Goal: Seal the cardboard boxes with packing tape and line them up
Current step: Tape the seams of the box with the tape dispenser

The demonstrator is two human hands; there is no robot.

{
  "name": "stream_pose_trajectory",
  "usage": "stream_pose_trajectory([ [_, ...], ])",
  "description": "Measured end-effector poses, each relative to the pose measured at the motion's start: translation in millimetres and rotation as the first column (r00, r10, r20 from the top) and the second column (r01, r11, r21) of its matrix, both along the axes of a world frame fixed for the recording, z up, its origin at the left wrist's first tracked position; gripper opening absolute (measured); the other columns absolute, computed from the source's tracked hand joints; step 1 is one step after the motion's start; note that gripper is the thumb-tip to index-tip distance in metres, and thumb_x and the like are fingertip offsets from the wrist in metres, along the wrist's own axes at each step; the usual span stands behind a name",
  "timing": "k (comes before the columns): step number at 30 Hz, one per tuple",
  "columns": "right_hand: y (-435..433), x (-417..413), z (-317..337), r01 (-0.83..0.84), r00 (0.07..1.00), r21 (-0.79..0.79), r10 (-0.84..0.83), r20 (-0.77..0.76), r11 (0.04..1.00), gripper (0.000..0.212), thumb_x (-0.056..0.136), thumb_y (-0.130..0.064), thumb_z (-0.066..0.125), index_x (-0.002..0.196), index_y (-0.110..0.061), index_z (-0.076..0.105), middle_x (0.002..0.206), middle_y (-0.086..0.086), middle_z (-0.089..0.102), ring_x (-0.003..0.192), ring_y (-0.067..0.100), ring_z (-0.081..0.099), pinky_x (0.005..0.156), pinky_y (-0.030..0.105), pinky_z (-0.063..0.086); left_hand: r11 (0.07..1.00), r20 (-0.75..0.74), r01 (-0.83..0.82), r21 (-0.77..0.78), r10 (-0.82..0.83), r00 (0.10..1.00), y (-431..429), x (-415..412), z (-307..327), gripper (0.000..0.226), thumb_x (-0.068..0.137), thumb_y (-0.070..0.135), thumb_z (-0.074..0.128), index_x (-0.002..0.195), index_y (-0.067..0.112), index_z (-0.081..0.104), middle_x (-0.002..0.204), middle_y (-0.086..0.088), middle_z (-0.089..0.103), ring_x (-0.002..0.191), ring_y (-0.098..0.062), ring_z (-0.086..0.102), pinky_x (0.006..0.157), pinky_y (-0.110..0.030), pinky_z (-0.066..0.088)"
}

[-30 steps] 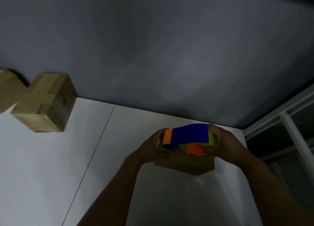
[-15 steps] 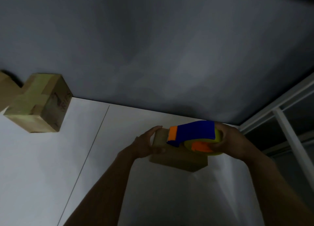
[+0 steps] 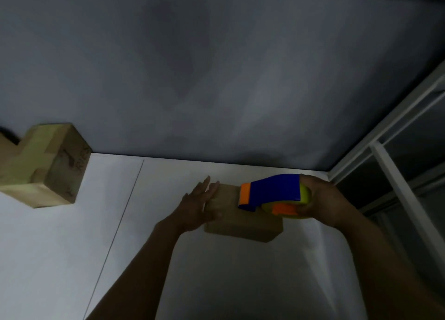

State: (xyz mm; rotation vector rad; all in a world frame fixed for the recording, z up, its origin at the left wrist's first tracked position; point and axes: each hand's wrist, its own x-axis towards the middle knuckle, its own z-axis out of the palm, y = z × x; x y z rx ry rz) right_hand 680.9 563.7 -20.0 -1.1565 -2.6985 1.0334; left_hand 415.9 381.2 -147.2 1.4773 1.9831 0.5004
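A small cardboard box [image 3: 243, 223] lies on the white table [image 3: 60, 247] near its far right corner. My left hand [image 3: 199, 205] presses flat against the box's left end, fingers straight. A blue and orange tape dispenser [image 3: 272, 192] with a yellow-green roll sits over the box's top right part, and my right hand [image 3: 322, 200] grips it from the right. At the far left stands a taped cardboard box [image 3: 45, 165], with tape strips crossing its top.
A second cardboard box [image 3: 6, 149] shows only partly at the left frame edge, touching the taped one. A grey wall [image 3: 216, 79] runs along the table's far edge. A white metal frame [image 3: 395, 182] stands just past the table's right end.
My left hand has opened from gripping the box's end to lying flat against it. The dispenser has slid to the right along the box top, baring more cardboard.
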Motion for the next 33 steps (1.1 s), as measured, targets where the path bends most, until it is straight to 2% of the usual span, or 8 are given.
stream_pose_trajectory([
  [5, -6.1, -2.5, 3.2, -0.023, 1.0, 0.033, 0.023, -0.006, 0.999, 0.076, 0.064, -0.026, 0.087, 0.13, -0.025, 0.05, 0.117, -0.005, 0.055, 0.107, 0.013, 0.052, 0.093, 0.027, 0.045, 0.994, -0.294, 0.104, -0.041, -0.111, 0.949, 1.5, 10.8, 5.9, 0.085, 0.087, 0.068, 0.02, 0.152, 0.021, -0.008, 0.148, 0.009, -0.031, 0.137, -0.013, -0.026, 0.116, -0.05, -0.003],
  [10, -5.4, 3.1, 0.1, 0.006, 1.0, 0.022, -0.006, -0.018, 1.0, 0.078, 0.066, -0.025, 0.086, 0.134, -0.024, 0.048, 0.125, -0.002, 0.055, 0.109, 0.013, 0.051, 0.092, 0.026, 0.044, 0.989, -0.344, 0.146, 0.03, -0.126, 0.93, -4.5, 24.8, 5.0, 0.094, 0.072, 0.074, -0.023, 0.146, 0.017, -0.016, 0.151, 0.003, -0.027, 0.14, -0.014, -0.026, 0.115, -0.037, -0.01],
  [15, -8.6, 4.1, -1.6, -0.006, 1.0, 0.078, 0.005, 0.017, 0.997, 0.078, 0.067, -0.03, 0.085, 0.135, -0.024, 0.048, 0.127, 0.0, 0.055, 0.112, 0.014, 0.051, 0.093, 0.025, 0.043, 0.971, -0.258, 0.229, 0.065, -0.205, 0.944, 4.6, 28.3, -2.7, 0.065, 0.086, 0.041, 0.002, 0.145, 0.013, -0.002, 0.152, -0.002, -0.012, 0.142, -0.02, -0.017, 0.119, -0.039, -0.005],
  [19, -10.4, 4.1, -2.2, -0.014, 1.0, 0.086, 0.012, 0.022, 0.996, 0.076, 0.067, -0.031, 0.085, 0.133, -0.026, 0.049, 0.125, 0.0, 0.057, 0.111, 0.015, 0.053, 0.095, 0.03, 0.046, 0.975, -0.26, 0.214, 0.06, -0.191, 0.946, 20.0, 37.9, 8.0, 0.097, 0.079, 0.079, -0.002, 0.152, 0.015, 0.004, 0.158, -0.001, -0.005, 0.141, -0.012, -0.013, 0.118, -0.038, -0.003],
  [23, -13.1, 3.9, -0.9, -0.018, 1.0, 0.057, 0.018, -0.006, 0.998, 0.075, 0.067, -0.027, 0.085, 0.133, -0.024, 0.049, 0.125, 0.0, 0.056, 0.112, 0.015, 0.052, 0.095, 0.024, 0.042, 0.964, -0.519, 0.264, -0.002, -0.227, 0.824, 34.5, 50.7, 15.2, 0.104, 0.078, 0.085, 0.013, 0.151, 0.014, -0.008, 0.158, -0.011, 0.01, 0.145, -0.028, 0.009, 0.113, -0.056, 0.011],
  [26, -13.2, 7.7, 0.7, -0.023, 0.999, 0.039, 0.024, -0.027, 0.999, 0.075, 0.068, -0.027, 0.085, 0.134, -0.024, 0.049, 0.122, -0.006, 0.055, 0.11, 0.008, 0.049, 0.089, 0.012, 0.037, 0.974, -0.533, 0.222, -0.056, -0.217, 0.818, 36.7, 53.4, 11.9, 0.106, 0.077, 0.085, 0.015, 0.148, 0.006, 0.022, 0.148, -0.017, 0.038, 0.135, -0.034, 0.038, 0.104, -0.059, 0.028],
  [28, -12.4, 13.5, -0.2, -0.006, 0.999, 0.014, 0.006, -0.049, 1.0, 0.076, 0.068, -0.027, 0.085, 0.134, -0.027, 0.048, 0.121, -0.009, 0.055, 0.107, 0.004, 0.049, 0.082, 0.002, 0.035, 0.972, -0.544, 0.228, -0.052, -0.219, 0.81, 36.0, 55.9, 13.4, 0.106, 0.074, 0.086, 0.022, 0.145, 0.007, 0.026, 0.147, -0.016, 0.04, 0.134, -0.034, 0.04, 0.104, -0.059, 0.033],
  [33, -16.5, 24.6, 2.1, 0.018, 0.997, -0.044, -0.021, -0.075, 0.999, 0.075, 0.064, -0.037, 0.085, 0.13, -0.033, 0.05, 0.116, -0.018, 0.056, 0.104, 0.003, 0.054, 0.085, 0.013, 0.042, 0.967, -0.587, 0.255, -0.006, -0.209, 0.782, 33.6, 53.3, 7.3, 0.104, 0.075, 0.086, 0.019, 0.147, 0.01, 0.024, 0.15, -0.014, 0.037, 0.137, -0.033, 0.036, 0.105, -0.057, 0.028],
])
